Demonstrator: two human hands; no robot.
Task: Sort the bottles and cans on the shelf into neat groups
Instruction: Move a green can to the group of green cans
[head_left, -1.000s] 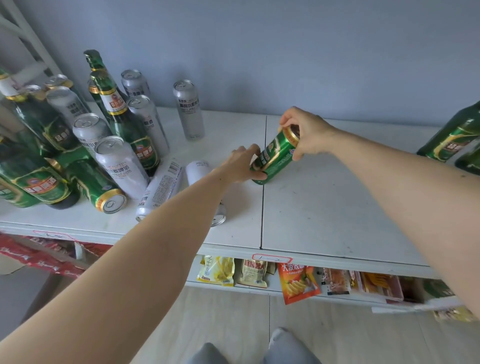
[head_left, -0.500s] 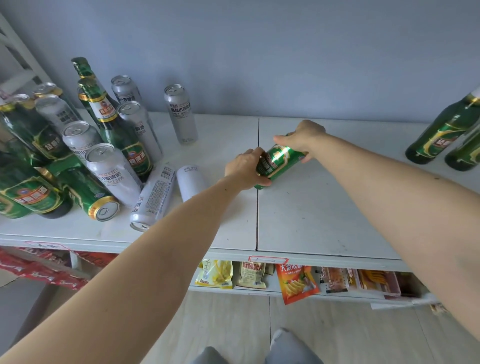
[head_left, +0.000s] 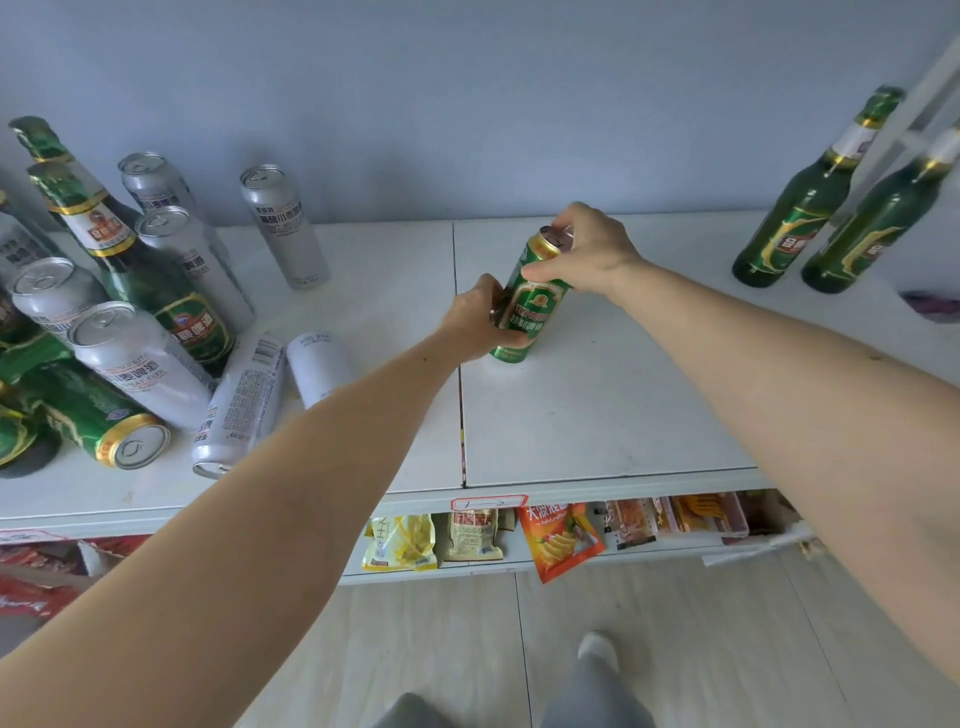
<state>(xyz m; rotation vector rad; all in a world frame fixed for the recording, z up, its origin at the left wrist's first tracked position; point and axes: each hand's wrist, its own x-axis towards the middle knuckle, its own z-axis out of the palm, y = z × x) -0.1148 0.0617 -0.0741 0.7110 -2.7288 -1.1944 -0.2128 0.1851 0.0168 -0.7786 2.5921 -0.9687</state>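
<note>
A green beer can (head_left: 530, 306) stands nearly upright on the white shelf (head_left: 613, 395), just right of the seam. My right hand (head_left: 582, 254) grips its top rim and upper body. My left hand (head_left: 478, 325) holds its lower left side. At the left is a mixed cluster: standing silver cans (head_left: 137, 358), green bottles (head_left: 150, 280), a green can lying down (head_left: 98, 421) and two silver cans lying down (head_left: 241, 400). One silver can (head_left: 285, 226) stands alone near the wall. Two green bottles (head_left: 810, 208) stand at the far right.
The wall runs close behind the shelf. A lower shelf holds snack packets (head_left: 558, 535) under the front edge. A white frame post (head_left: 919, 88) rises at the upper right. My legs and the floor are below.
The green can, tilted on its side between both hands, has been turned upright and now stands on the shelf. Both hands still hold it. The camera swung right.
</note>
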